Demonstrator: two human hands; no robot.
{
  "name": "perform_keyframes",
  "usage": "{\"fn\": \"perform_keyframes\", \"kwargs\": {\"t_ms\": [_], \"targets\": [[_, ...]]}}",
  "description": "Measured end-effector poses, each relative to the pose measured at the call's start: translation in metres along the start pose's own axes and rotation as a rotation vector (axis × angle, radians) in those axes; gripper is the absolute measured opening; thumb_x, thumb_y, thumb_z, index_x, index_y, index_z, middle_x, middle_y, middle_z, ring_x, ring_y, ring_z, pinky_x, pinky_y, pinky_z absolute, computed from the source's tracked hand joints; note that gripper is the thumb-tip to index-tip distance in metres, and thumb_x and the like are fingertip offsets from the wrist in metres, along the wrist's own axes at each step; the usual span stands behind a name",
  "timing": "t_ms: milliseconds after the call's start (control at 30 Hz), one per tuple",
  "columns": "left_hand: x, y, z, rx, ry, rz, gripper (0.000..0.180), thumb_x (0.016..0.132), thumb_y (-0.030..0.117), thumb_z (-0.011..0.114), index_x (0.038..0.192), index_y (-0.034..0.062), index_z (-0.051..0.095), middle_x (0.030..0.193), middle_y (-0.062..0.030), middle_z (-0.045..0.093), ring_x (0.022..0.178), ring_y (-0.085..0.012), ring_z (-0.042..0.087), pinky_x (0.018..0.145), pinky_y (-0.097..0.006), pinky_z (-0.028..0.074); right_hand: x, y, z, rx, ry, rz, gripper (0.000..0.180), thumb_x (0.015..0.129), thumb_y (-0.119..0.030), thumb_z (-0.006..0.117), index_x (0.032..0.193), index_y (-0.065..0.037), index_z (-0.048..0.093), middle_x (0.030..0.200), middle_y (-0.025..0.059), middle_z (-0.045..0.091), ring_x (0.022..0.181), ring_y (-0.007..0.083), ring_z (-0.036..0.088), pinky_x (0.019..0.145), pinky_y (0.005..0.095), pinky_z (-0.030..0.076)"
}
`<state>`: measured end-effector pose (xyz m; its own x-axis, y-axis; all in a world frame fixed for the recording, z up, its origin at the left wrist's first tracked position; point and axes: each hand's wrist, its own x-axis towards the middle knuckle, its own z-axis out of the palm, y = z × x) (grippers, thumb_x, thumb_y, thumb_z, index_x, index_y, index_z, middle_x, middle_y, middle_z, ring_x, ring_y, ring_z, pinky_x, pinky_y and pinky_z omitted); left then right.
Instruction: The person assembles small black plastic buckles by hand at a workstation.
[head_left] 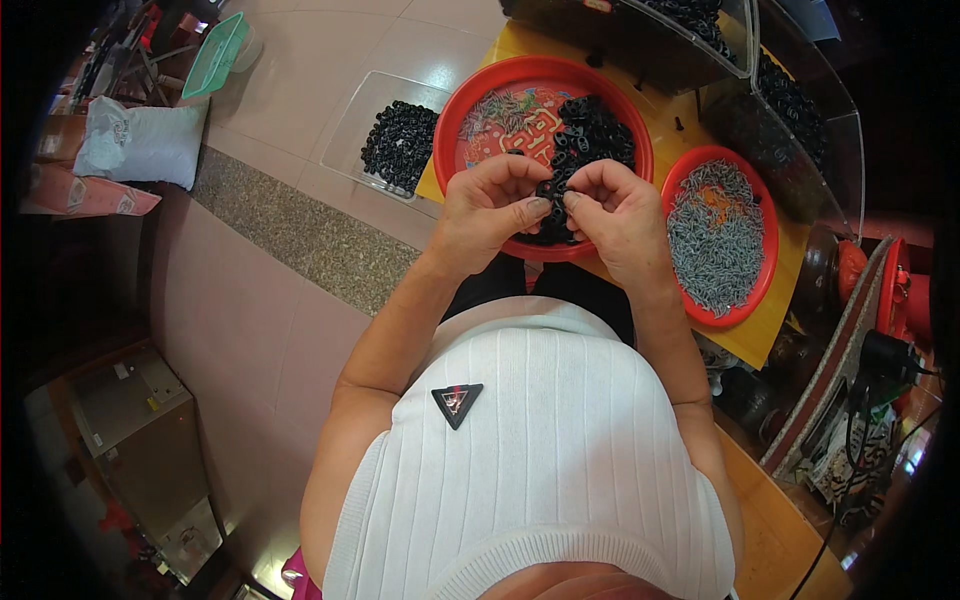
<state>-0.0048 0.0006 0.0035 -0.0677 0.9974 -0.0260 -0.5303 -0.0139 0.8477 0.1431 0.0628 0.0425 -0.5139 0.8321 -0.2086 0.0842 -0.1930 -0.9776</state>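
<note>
Over a round red tray [643, 150], both hands meet close together at its near side. My left hand [490, 208] pinches a small black plastic piece [546, 188] between thumb and fingers. Beside it, my right hand [622, 218] is closed in a pinch; what its fingertips hold is too small or hidden to make out. Many loose black plastic pieces [598, 130] fill the tray's right part, below and beyond my fingers. A scatter of small metal screws [500, 113] lies at its far left.
Right of my right hand, a smaller red tray [770, 225] holds many grey screws [712, 250]. A clear shallow bin [345, 130] with black pieces [398, 146] sits left. Clear boxes [845, 165] of black parts stand at the back right of the yellow tabletop [755, 345]. A white sack [150, 145] rests far left.
</note>
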Motion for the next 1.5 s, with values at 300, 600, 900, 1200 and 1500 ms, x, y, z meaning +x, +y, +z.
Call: {"fn": "perform_keyframes", "kwargs": {"t_ms": [300,600,900,1200,1500], "targets": [[-0.001,0.002,0.004,0.105,-0.002,0.024,0.025,0.076,-0.003,0.059,0.1,-0.0018,0.052,0.086,-0.0047,0.058,0.072,-0.0079,0.056,0.061,-0.019,0.047,0.0,0.003,0.0,-0.025,-0.016,-0.032,0.006,0.077,-0.001,0.056,0.083,-0.002,0.055,0.069,0.0002,0.056,0.058,0.0043,0.052,0.051,0.0163,0.043],[-0.002,0.005,0.007,0.135,0.002,0.018,0.024,0.076,-0.003,0.059,0.1,-0.0016,0.052,0.086,-0.0047,0.058,0.074,-0.0081,0.056,0.062,-0.019,0.047,0.0,0.0,0.002,-0.002,-0.014,-0.006,0.006,0.075,0.0,0.057,0.08,0.001,0.054,0.07,-0.0004,0.055,0.06,0.0028,0.05,0.051,0.0165,0.042],[-0.001,0.004,0.008,0.123,0.003,0.028,0.023,0.077,-0.002,0.058,0.1,-0.0009,0.052,0.085,-0.0045,0.058,0.073,-0.008,0.056,0.062,-0.019,0.047,0.001,0.003,0.001,0.031,-0.031,0.007,0.006,0.077,0.0,0.056,0.083,-0.001,0.055,0.07,0.0014,0.056,0.058,0.0053,0.052,0.051,0.0173,0.044],[-0.001,0.001,0.008,0.106,0.015,0.026,0.023,0.077,-0.002,0.058,0.099,-0.0012,0.052,0.085,-0.0046,0.058,0.071,-0.0071,0.055,0.061,-0.019,0.047,0.002,0.001,0.0,0.014,-0.03,0.026,0.006,0.078,0.0,0.056,0.083,0.0,0.056,0.069,0.0021,0.056,0.057,0.0057,0.052,0.05,0.0176,0.044],[0.0,-0.002,0.005,0.044,0.024,0.019,0.022,0.077,-0.001,0.059,0.098,-0.002,0.052,0.081,-0.0046,0.059,0.066,-0.0072,0.056,0.058,-0.018,0.047,0.006,0.014,-0.01,0.371,-0.156,0.061,0.011,0.079,-0.002,0.058,0.089,0.002,0.057,0.073,0.0059,0.059,0.06,0.0084,0.057,0.053,0.0184,0.049]]}}
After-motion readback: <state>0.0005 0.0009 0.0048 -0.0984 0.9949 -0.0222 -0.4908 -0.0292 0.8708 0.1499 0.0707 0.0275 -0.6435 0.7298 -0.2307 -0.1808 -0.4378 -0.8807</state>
